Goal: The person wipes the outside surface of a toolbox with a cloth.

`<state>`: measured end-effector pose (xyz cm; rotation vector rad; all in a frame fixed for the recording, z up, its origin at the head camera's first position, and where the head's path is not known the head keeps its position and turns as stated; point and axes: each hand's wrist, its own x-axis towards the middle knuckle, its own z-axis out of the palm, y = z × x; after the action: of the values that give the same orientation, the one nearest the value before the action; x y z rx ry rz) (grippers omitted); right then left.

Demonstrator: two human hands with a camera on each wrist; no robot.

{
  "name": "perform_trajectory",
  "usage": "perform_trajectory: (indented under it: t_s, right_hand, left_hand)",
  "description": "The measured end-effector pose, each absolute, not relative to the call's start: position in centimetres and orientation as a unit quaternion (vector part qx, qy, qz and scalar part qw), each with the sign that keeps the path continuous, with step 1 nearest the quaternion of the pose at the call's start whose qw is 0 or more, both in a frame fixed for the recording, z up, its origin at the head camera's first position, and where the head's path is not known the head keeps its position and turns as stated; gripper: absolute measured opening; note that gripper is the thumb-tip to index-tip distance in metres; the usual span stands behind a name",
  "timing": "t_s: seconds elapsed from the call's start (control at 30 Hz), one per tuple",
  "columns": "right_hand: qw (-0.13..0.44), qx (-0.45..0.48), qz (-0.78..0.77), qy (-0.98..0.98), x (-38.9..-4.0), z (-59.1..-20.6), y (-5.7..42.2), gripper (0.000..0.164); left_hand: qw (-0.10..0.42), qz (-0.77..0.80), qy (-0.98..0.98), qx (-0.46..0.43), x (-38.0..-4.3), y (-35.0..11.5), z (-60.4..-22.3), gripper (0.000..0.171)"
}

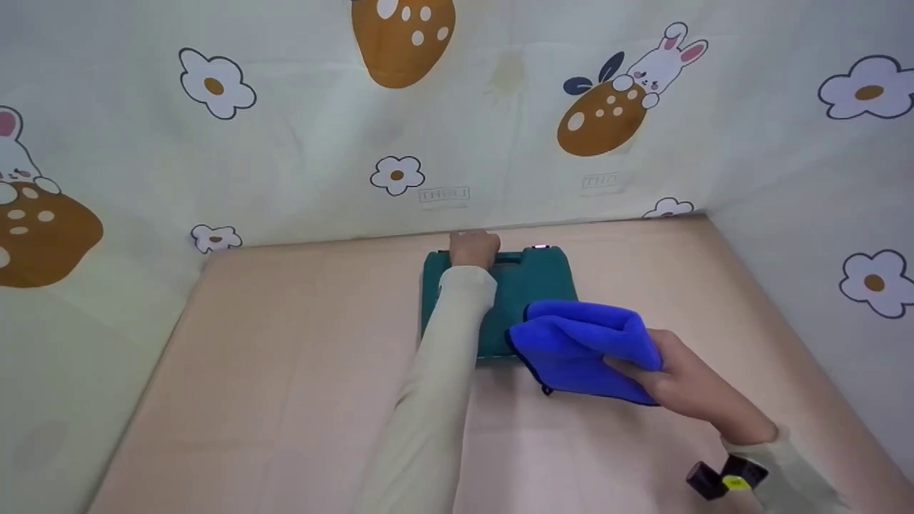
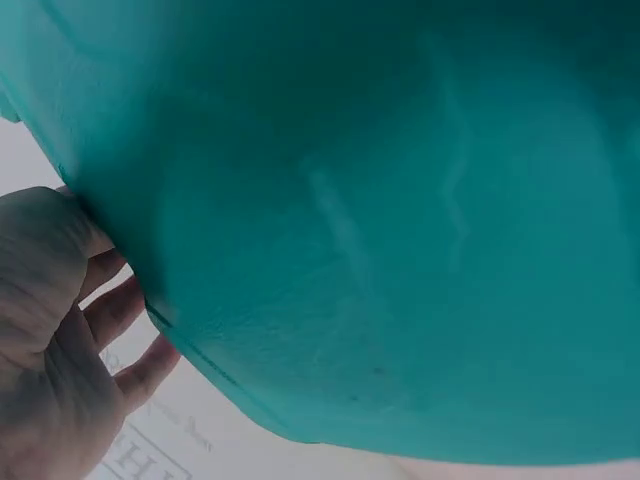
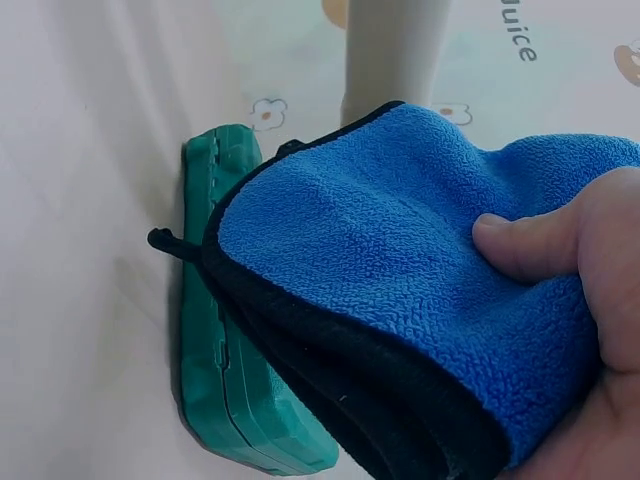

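A dark green plastic case (image 1: pixel 534 284) lies flat on the covered table, its handle side away from me. My left hand (image 1: pixel 474 248) grips its far edge beside the handle slot, and the forearm crosses over the case's left part. The left wrist view shows the fingers (image 2: pixel 147 375) bent at the rim of the case, their tips hidden behind it. My right hand (image 1: pixel 685 382) holds a folded blue cloth (image 1: pixel 585 346) with black edging, thumb pressed on top. The cloth is over the near right corner of the case and hides it in the head view.
A pale tan cover (image 1: pixel 235 371) lies over the table. Around it rise light fabric walls (image 1: pixel 300 128) printed with flowers, rabbits and brown strawberries; the back wall stands right behind the case. A dark device (image 1: pixel 725 477) is strapped to my right wrist.
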<state>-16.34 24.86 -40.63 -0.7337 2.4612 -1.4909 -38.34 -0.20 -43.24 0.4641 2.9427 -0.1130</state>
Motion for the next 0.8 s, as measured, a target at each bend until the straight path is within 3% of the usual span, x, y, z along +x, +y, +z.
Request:
perform_trajectory:
  t_s: [0.4, 0.67, 0.8]
  right_hand:
    - [0.093, -0.228, -0.507, 0.826, -16.3, -39.9, 25.2, 0.045]
    - [0.048, -0.173, -0.533, 0.827, -16.9, -39.2, 26.4, 0.052]
    - [0.041, -0.109, -0.557, 0.822, -17.1, -39.1, 27.1, 0.064]
  left_hand:
    - [0.052, -0.051, 0.976, 0.207, -37.4, -1.6, -42.1, 0.019]
    - [0.040, 0.021, 0.971, 0.237, -35.8, -2.8, -37.0, 0.024]
    - [-0.003, 0.009, 0.969, 0.249, -34.0, -3.6, -34.1, 0.023]
